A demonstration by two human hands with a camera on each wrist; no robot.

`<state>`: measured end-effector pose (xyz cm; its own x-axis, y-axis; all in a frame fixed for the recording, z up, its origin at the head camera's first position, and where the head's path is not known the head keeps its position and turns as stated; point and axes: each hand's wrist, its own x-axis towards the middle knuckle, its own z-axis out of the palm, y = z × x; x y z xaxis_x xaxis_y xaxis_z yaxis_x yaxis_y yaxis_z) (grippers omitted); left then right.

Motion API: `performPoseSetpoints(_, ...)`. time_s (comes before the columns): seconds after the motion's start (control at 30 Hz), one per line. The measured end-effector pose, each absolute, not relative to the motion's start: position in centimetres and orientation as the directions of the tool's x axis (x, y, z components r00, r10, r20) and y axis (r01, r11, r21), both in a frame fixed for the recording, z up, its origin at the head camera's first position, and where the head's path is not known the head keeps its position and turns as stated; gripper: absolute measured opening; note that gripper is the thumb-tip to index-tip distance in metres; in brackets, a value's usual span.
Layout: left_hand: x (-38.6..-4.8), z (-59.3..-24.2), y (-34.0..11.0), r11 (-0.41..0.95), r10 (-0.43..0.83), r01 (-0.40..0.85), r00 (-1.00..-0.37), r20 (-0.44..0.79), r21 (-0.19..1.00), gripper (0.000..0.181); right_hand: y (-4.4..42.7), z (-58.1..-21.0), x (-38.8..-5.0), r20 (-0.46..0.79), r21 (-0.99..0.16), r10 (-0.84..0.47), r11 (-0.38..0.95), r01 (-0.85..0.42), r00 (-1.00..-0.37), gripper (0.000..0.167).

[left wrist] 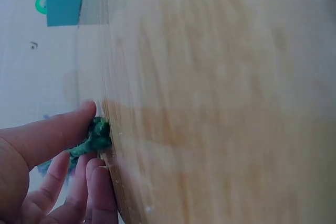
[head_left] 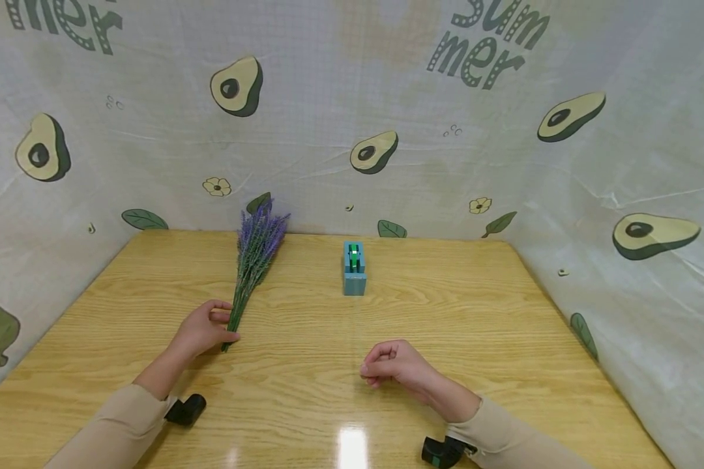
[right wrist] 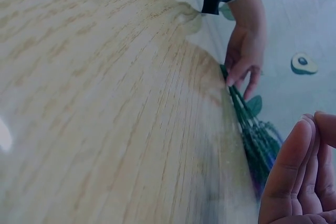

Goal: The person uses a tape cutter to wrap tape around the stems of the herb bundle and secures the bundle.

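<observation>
A bunch of purple lavender [head_left: 252, 254] with green stems lies on the wooden table, blossoms toward the back wall. Near the cut ends, my left hand [head_left: 202, 329] holds the stems, thumb on one side and fingers on the other. In the left wrist view, the green stem ends [left wrist: 97, 135] show between the thumb and fingers of that hand [left wrist: 58, 166]. My right hand [head_left: 401, 368] is over the table at the front right, loosely curled with thumb and fingertips together and nothing seen between them. The right wrist view shows its fingers [right wrist: 291, 166] close up.
A blue tape dispenser [head_left: 354, 283] with a green roll stands at the table's back middle. Around the wooden table [head_left: 446, 293] hangs a pale sheet [head_left: 305, 130] printed with avocados and leaves. Black wrist cameras [head_left: 186, 410] are strapped at both beige sleeves.
</observation>
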<state>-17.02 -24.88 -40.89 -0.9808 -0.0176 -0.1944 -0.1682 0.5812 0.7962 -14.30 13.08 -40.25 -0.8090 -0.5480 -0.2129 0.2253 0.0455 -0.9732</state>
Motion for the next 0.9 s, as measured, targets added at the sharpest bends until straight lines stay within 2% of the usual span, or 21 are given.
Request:
performPoseSetpoints(0.13, -16.9, -40.7, -24.8, 0.607, -0.036, -0.162, -0.984, -0.176, 0.778, 0.058, 13.1, -40.4, -14.3, -0.213, -0.973, -0.543, 0.046, 0.225, -0.812, 0.008)
performPoseSetpoints(0.3, -16.8, -40.4, -25.0, 0.62, -0.067, -0.174, -0.983, -0.17, 0.765, 0.056, 13.1, -40.5, -14.3, -0.212, -0.973, -0.545, 0.035, 0.23, -0.812, 0.019)
performPoseSetpoints(0.4, -16.9, -40.5, -25.3, 0.584, -0.07, -0.183, -0.982, -0.176, 0.791, 0.061, 13.1, -40.5, -14.3, -0.209, -0.973, -0.546, 0.032, 0.229, -0.811, 0.024)
performPoseSetpoints(0.6, -16.7, -41.1, -26.4, 0.507, -0.017, -0.162, -0.984, -0.178, 0.847, 0.065, 13.1, -40.5, -14.3, -0.211, -0.973, -0.548, 0.037, 0.228, -0.809, 0.022)
performPoseSetpoints(0.77, -16.5, -41.2, -27.6, 0.227, 0.113, -0.208, -0.965, -0.238, 0.952, 0.072, 13.2, -40.7, -14.3, -0.212, -0.97, -0.553, 0.021, 0.241, -0.806, 0.022)
performPoseSetpoints(0.83, -16.5, -41.2, -28.0, 0.058, 0.191, -0.25, -0.947, -0.257, 0.966, 0.073, 13.2, -40.8, -14.3, -0.215, -0.969, -0.552, 0.017, 0.247, -0.805, 0.022)
performPoseSetpoints(0.9, -16.5, -41.3, -28.4, -0.107, 0.269, -0.285, -0.931, -0.248, 0.953, 0.065, 13.2, -40.8, -14.3, -0.217, -0.969, -0.55, 0.018, 0.248, -0.807, 0.023)
